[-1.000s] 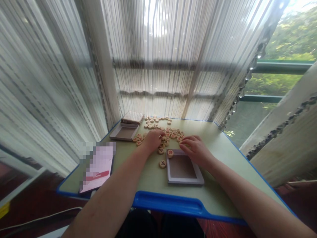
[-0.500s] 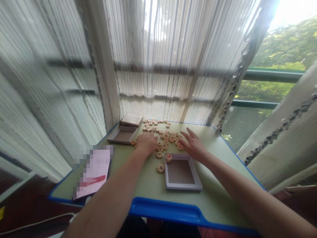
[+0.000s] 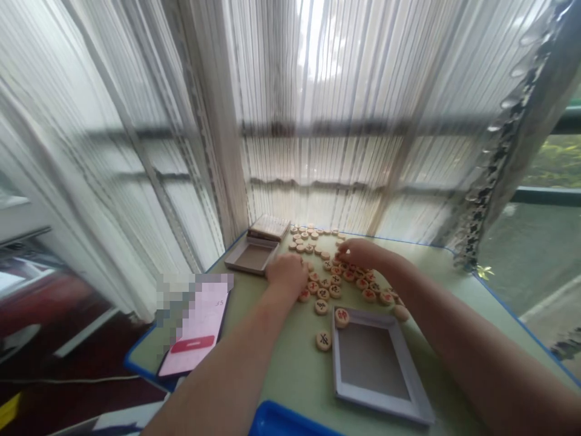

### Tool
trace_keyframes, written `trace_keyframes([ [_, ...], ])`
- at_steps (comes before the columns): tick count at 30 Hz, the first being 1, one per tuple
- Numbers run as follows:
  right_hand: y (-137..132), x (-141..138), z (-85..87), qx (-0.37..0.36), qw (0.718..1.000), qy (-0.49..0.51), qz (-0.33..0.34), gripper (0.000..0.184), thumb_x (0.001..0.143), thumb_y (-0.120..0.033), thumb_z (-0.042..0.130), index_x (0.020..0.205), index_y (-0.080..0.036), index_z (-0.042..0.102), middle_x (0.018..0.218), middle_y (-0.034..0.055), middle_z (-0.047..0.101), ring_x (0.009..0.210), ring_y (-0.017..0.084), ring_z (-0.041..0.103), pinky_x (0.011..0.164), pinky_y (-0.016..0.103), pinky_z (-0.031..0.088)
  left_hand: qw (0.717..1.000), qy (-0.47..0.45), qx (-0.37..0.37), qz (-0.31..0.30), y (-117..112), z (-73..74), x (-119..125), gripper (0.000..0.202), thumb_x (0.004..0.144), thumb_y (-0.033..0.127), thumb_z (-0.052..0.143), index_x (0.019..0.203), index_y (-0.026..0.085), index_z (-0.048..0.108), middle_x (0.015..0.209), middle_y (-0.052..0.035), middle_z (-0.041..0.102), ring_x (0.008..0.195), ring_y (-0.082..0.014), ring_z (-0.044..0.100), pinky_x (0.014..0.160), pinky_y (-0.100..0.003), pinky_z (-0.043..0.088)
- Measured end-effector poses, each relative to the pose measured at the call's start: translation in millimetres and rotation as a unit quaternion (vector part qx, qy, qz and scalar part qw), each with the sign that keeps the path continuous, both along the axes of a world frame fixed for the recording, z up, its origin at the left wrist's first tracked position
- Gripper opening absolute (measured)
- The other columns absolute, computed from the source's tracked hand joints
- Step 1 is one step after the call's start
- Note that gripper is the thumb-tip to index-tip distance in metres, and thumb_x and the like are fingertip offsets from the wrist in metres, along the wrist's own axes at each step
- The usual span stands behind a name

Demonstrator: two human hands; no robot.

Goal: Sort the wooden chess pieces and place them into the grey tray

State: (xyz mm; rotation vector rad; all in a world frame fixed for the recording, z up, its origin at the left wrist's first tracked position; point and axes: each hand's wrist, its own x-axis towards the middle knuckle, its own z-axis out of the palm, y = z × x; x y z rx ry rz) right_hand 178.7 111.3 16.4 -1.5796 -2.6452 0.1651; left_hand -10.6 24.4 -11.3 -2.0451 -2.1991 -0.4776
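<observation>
Many round wooden Chinese chess pieces (image 3: 335, 279), marked with red or black characters, lie scattered across the pale green table. My left hand (image 3: 287, 272) rests at the left side of the scatter with its fingers curled under; what they hold, if anything, is hidden. Over the far middle of the pieces, my right hand (image 3: 361, 251) reaches down with bent fingers drawn together, and its fingertips touch the pieces; a piece in its grasp cannot be made out. One red-marked piece (image 3: 342, 317) lies at the corner of an open shallow box (image 3: 338, 363), and a black-marked piece (image 3: 324, 340) sits left of it.
Another shallow box part (image 3: 231, 261) stands at the back left, with a flat pale stack (image 3: 271, 227) behind it. A phone with a pink screen (image 3: 206, 321) lies on the left. Blue edging (image 3: 290, 421) borders the table; sheer curtains (image 3: 308, 151) hang behind.
My right hand has moved left and farther back over the pieces, its spread fingers now bent together. My left fingers have curled more. Some pieces are spread farther right. The view has turned left.
</observation>
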Motion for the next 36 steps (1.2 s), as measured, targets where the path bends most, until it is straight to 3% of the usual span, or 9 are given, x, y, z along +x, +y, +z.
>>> trace_keyframes([
  [5,-2,13,0.2,-0.047,0.998,0.039,-0.016,0.032,0.075,-0.044,0.051,0.088,-0.021,0.069,0.078,0.0023,0.068,0.068,0.015,0.06,0.058,0.023,0.041,0.998,0.014,0.022,-0.06,1,-1.8,3,0.033,0.081,0.043,0.042,0.086,0.024,0.068,0.092,-0.0058,0.066,0.089,-0.0221,0.057,0.076,-0.033,0.043],
  [9,-6,13,-1.5,-0.093,0.991,0.082,-0.041,0.036,0.077,-0.046,0.048,0.085,-0.019,0.07,0.07,0.0029,0.067,0.06,0.015,0.058,0.053,0.024,0.041,0.998,-0.008,0.019,-0.062,1,-1.6,2,0.028,0.08,0.04,0.046,0.087,0.023,0.067,0.093,-0.0057,0.066,0.089,-0.0212,0.057,0.075,-0.032,0.043],
  [15,-1,16,-3.5,-0.042,0.992,0.107,-0.043,0.043,0.072,-0.039,0.057,0.11,-0.02,0.062,0.099,0.0056,0.066,0.075,0.016,0.06,0.066,0.025,0.044,0.992,-0.056,0.031,-0.105,0,1.6,2,0.019,0.079,0.028,0.049,0.092,0.025,0.063,0.093,-0.0017,0.066,0.087,-0.0167,0.058,0.076,-0.027,0.042],
  [21,-1,21,-2.0,-0.072,0.992,0.1,-0.036,0.026,0.066,-0.034,0.061,0.087,-0.02,0.07,0.079,0.0019,0.068,0.065,0.014,0.059,0.058,0.023,0.043,0.989,-0.076,0.058,-0.114,8,-2.4,0,0.021,0.076,0.016,0.048,0.087,0.022,0.065,0.09,-0.002,0.068,0.085,-0.0157,0.06,0.077,-0.025,0.044],
  [28,-3,13,-2.5,-0.037,0.992,0.113,-0.029,0.032,0.061,-0.021,0.063,0.092,-0.016,0.066,0.082,0.0042,0.066,0.063,0.013,0.056,0.054,0.022,0.041,0.992,-0.041,0.03,-0.117,9,-5.4,2,0.027,0.079,0.022,0.043,0.084,0.023,0.069,0.087,-0.0034,0.069,0.085,-0.0184,0.062,0.08,-0.029,0.045],
  [33,-6,7,-3.9,-0.043,0.983,0.18,-0.016,0.055,0.066,-0.03,0.063,0.118,-0.018,0.052,0.096,0.0053,0.064,0.065,0.012,0.057,0.055,0.022,0.042,0.996,-0.046,0.039,-0.066,9,-6.8,1,0.033,0.079,0.017,0.039,0.1,0.021,0.063,0.096,-0.0064,0.067,0.089,-0.0191,0.061,0.08,-0.029,0.045],
  [36,-8,-1,-11.5,0.007,0.983,0.181,-0.007,0.042,0.072,-0.035,0.058,0.11,-0.018,0.058,0.093,0.0058,0.064,0.071,0.014,0.058,0.063,0.025,0.044,0.997,-0.04,0.033,-0.063,13,-10.1,0,0.037,0.082,0.021,0.036,0.114,0.015,0.055,0.114,-0.011,0.059,0.104,-0.02,0.054,0.089,-0.03,0.041],
])
